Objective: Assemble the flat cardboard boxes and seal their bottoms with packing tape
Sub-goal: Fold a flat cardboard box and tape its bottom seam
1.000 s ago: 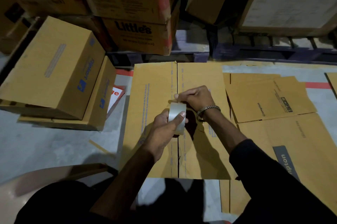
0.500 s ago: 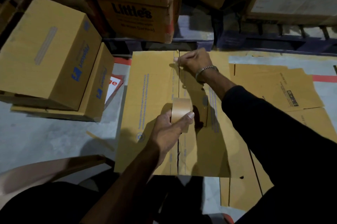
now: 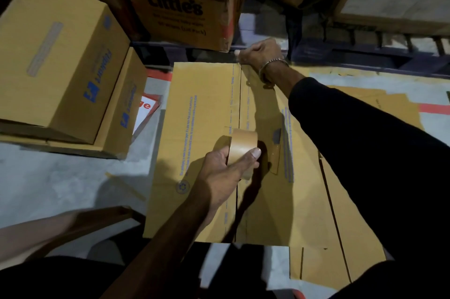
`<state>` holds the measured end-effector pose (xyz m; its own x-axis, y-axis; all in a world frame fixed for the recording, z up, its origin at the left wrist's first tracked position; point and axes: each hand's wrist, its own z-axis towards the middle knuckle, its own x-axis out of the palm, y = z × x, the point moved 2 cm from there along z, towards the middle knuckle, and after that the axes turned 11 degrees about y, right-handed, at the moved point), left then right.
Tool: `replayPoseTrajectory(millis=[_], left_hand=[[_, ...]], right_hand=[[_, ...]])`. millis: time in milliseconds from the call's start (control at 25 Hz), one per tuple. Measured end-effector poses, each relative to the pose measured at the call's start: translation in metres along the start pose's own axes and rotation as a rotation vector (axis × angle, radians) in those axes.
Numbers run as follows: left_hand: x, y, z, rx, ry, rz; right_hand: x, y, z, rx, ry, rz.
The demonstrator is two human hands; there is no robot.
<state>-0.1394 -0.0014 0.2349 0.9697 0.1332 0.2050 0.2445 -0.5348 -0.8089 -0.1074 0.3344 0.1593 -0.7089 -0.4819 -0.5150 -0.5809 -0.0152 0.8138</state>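
Note:
A brown cardboard box (image 3: 202,142) stands bottom-up in front of me, its two flaps meeting in a centre seam. My left hand (image 3: 226,169) grips a roll of brown packing tape (image 3: 243,150) above the middle of the seam. My right hand (image 3: 260,53) pinches the tape's free end at the box's far edge, over the seam. The stretch of tape between the hands is hard to make out in the dim light.
Two assembled boxes (image 3: 56,67) are stacked at the left. A "Little's" carton (image 3: 180,11) and other cartons stand on a pallet behind. Flat cardboard sheets (image 3: 360,213) lie on the floor at the right. A brown piece (image 3: 80,223) lies near my left knee.
My right hand has drawn the tape end away from the roll, from the seam's middle to the box's far edge. My left hand has stayed near the middle with the roll.

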Motion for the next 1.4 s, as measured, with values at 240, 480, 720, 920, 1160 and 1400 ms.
replayPoseTrajectory(millis=[240, 480, 720, 920, 1160, 1400], left_hand=[[-0.001, 0.003, 0.002, 0.006, -0.009, -0.029], [-0.002, 0.008, 0.006, 0.014, -0.018, -0.026], [-0.003, 0.014, 0.009, 0.028, -0.032, -0.024], [-0.001, 0.013, 0.012, 0.039, -0.033, -0.003], [-0.003, 0.012, 0.013, -0.009, -0.044, -0.014], [0.001, 0.007, 0.006, 0.0, -0.047, -0.036]], right_hand=[[-0.002, 0.007, 0.024, 0.095, 0.103, -0.104], [-0.002, 0.001, 0.031, 0.25, 0.239, -0.224], [-0.011, 0.016, 0.03, 0.304, 0.444, -0.441], [-0.009, 0.014, 0.021, 0.254, 0.337, -0.549], [-0.007, 0.0, 0.009, -0.11, -0.167, -0.215], [-0.009, -0.018, -0.034, -0.184, 0.101, -0.56]])
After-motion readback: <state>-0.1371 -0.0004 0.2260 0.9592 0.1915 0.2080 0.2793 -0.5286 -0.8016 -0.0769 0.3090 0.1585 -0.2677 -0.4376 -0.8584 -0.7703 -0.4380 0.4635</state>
